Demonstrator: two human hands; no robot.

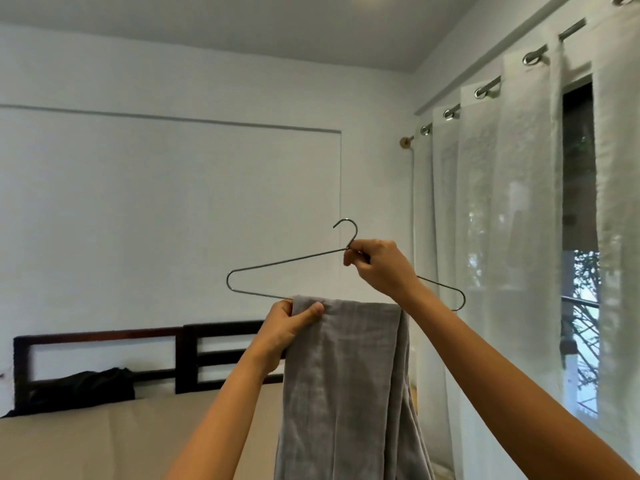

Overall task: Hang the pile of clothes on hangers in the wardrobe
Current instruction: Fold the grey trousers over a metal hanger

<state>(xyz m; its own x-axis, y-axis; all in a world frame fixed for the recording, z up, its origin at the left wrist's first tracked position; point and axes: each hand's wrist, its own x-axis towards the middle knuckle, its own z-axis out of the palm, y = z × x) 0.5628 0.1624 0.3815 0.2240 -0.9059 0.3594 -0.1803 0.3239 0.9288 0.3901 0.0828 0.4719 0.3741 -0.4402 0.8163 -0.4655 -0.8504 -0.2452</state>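
A thin metal wire hanger [277, 263] is held up in front of the white wall. My right hand [379, 266] pinches it at the neck, just below the hook. A grey cloth garment [349, 382] is folded over the hanger's bottom bar and hangs straight down. My left hand [289, 329] grips the garment's upper left edge at the bar, thumb on the front of the cloth. The wardrobe is not in view.
A bed with a beige cover [114, 441] and a dark wooden headboard [104, 358] lies below left, with a black garment [83, 389] on it. White curtains [495, 237] on a rod cover a window at the right.
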